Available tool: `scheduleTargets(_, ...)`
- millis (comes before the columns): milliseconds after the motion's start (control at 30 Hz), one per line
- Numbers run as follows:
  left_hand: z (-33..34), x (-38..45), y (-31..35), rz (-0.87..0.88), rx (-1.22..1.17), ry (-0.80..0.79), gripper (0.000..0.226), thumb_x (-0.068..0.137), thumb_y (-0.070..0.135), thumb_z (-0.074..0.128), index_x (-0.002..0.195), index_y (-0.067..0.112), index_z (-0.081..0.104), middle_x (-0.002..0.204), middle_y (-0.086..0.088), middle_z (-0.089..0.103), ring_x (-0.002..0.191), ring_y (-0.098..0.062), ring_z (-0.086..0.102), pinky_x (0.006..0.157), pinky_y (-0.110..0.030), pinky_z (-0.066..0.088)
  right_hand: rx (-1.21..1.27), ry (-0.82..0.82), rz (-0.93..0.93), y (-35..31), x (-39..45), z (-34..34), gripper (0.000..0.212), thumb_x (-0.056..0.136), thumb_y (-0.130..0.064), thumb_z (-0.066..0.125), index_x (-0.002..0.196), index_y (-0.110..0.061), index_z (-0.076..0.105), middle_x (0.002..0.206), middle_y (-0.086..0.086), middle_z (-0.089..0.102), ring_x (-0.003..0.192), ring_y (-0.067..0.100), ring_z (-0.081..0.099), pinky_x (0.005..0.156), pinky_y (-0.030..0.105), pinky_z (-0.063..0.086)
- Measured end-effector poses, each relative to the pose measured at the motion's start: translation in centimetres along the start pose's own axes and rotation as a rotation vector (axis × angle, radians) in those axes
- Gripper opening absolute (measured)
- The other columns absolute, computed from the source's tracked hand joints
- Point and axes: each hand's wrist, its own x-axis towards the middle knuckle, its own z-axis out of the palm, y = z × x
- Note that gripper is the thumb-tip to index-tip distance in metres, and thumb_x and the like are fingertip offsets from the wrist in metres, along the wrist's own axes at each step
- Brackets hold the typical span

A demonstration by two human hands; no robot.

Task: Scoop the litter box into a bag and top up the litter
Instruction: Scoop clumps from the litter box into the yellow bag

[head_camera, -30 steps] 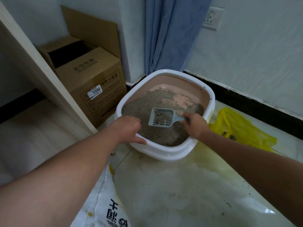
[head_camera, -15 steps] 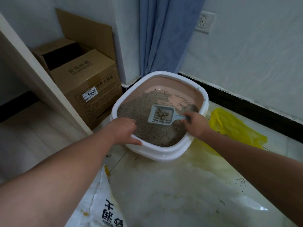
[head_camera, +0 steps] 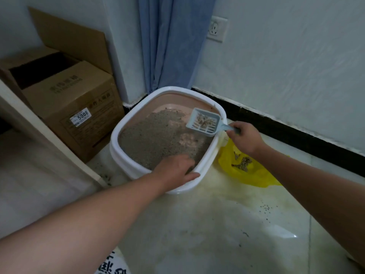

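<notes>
A white-rimmed, pink-lined litter box [head_camera: 126,127] sits on the floor in the corner, holding grey litter [head_camera: 154,135] with bare pink patches near its right side. My right hand [head_camera: 244,138] grips the handle of a pale blue slotted scoop [head_camera: 204,122], raised over the box's far right part with clumps in it. My left hand [head_camera: 175,170] holds the box's near rim, fingers inside. A yellow plastic bag [head_camera: 254,176] lies open to the right of the box with clumps inside.
A cardboard box [head_camera: 73,107] stands left of the litter box, against the wall. A blue curtain [head_camera: 167,42] hangs behind. A wooden board [head_camera: 39,135] slants at left. A white printed sack [head_camera: 112,265] lies at the bottom edge. Spilled grains [head_camera: 265,208] dot the tiles.
My right hand lifted the scoop out of the litter and carried it to the right, toward the box's right rim. The camera view shifted; my left hand stays on the near rim.
</notes>
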Motion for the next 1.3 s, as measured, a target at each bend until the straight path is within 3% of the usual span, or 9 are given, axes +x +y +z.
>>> scheduleTargets(100, -0.4, 3.4, 2.5, -0.012, -0.087, 0.11, 0.029, 0.093, 0.043, 0.058, 0.079, 0.022, 0.045, 0.077, 0.003, 0.044, 0.07, -0.022, 0.047, 0.061, -0.033, 0.037, 0.023, 0.063, 0.043, 1.3, -0.4, -1.7, 0.021, 0.093, -0.026, 0.059, 0.11, -0.017, 0.067, 0.092, -0.001, 0.064, 0.086, 0.019, 0.06, 0.078, 0.033, 0.048)
scheduleTargets(233, 0.2, 7.3, 4.8, -0.205, -0.273, 0.209, 0.032, 0.09, 0.048, 0.061, 0.091, 0.016, 0.057, 0.073, 0.002, 0.055, 0.072, -0.024, 0.056, 0.06, -0.032, 0.039, 0.006, 0.065, 0.104, 4.2, -1.7, -3.9, 0.025, 0.09, -0.028, 0.062, 0.111, -0.018, 0.068, 0.094, -0.003, 0.065, 0.088, 0.017, 0.06, 0.075, 0.026, 0.042)
scheduleTargets(600, 3.7, 12.0, 11.0, -0.377, -0.161, 0.046, 0.083, 0.078, 0.064, 0.065, 0.138, 0.013, 0.039, 0.12, -0.01, 0.063, 0.11, -0.031, 0.061, 0.081, -0.038, 0.049, -0.072, 0.071, 0.257, 11.2, -7.4, -10.9, 0.006, 0.086, -0.026, 0.062, 0.086, -0.024, 0.068, 0.067, -0.002, 0.061, 0.062, 0.015, 0.055, 0.054, 0.026, 0.04)
scheduleTargets(700, 4.0, 12.7, 11.4, -0.398, -0.128, 0.03, 0.064, 0.081, 0.053, 0.069, 0.127, 0.013, 0.047, 0.111, -0.01, 0.066, 0.103, -0.032, 0.063, 0.076, -0.038, 0.05, -0.136, 0.016, 0.28, 12.7, -8.5, -11.5, 0.008, 0.086, -0.025, 0.063, 0.091, -0.024, 0.069, 0.069, -0.004, 0.062, 0.062, 0.012, 0.055, 0.053, 0.024, 0.037)
scheduleTargets(800, 3.6, 13.0, 11.3, -0.4, -0.166, 0.067, 0.016, 0.083, 0.03, 0.063, 0.085, 0.016, 0.055, 0.095, -0.011, 0.067, 0.095, -0.034, 0.063, 0.067, -0.032, 0.042, -0.222, -0.024, 0.249, 13.8, -9.1, -11.4, 0.015, 0.087, -0.027, 0.063, 0.097, -0.019, 0.071, 0.08, 0.001, 0.067, 0.072, 0.018, 0.06, 0.062, 0.027, 0.042)
scheduleTargets(900, 3.6, 13.0, 10.8, -0.416, -0.23, 0.124, 0.03, 0.08, 0.01, 0.056, 0.059, 0.014, 0.036, 0.074, -0.015, 0.059, 0.084, -0.038, 0.059, 0.061, -0.032, 0.034, -0.276, -0.063, 0.203, 14.3, -9.1, -10.7, 0.018, 0.089, -0.03, 0.063, 0.097, -0.016, 0.071, 0.086, 0.003, 0.068, 0.077, 0.02, 0.061, 0.065, 0.029, 0.045)
scheduleTargets(1033, 3.6, 13.1, 10.3, -0.416, -0.285, 0.19, 0.033, 0.079, 0.008, 0.054, 0.059, 0.016, 0.029, 0.055, -0.003, 0.034, 0.063, -0.032, 0.043, 0.052, -0.033, 0.028, -0.289, -0.112, 0.217, 13.6, -8.4, -9.4, 0.027, 0.094, -0.035, 0.056, 0.093, -0.013, 0.072, 0.082, 0.004, 0.068, 0.076, 0.022, 0.061, 0.066, 0.034, 0.049)
scheduleTargets(1167, 3.3, 13.3, 9.4, -0.458, -0.305, 0.204, 0.023, 0.08, 0.015, 0.056, 0.063, 0.015, 0.042, 0.064, -0.007, 0.049, 0.07, -0.034, 0.055, 0.063, -0.038, 0.048, -0.222, -0.204, 0.281, 12.8, -7.7, -8.3, 0.034, 0.097, -0.032, 0.049, 0.08, -0.014, 0.072, 0.069, 0.001, 0.067, 0.063, 0.018, 0.06, 0.058, 0.027, 0.044)
scheduleTargets(1300, 3.2, 13.1, 8.5, -0.482, -0.345, 0.211, 0.023, 0.083, 0.015, 0.058, 0.064, 0.015, 0.044, 0.068, -0.009, 0.051, 0.07, -0.032, 0.055, 0.06, -0.035, 0.043, -0.131, -0.265, 0.315, 12.7, -7.2, -7.4, 0.041, 0.1, -0.027, 0.043, 0.075, -0.013, 0.072, 0.062, -0.002, 0.062, 0.058, 0.016, 0.055, 0.058, 0.026, 0.042)
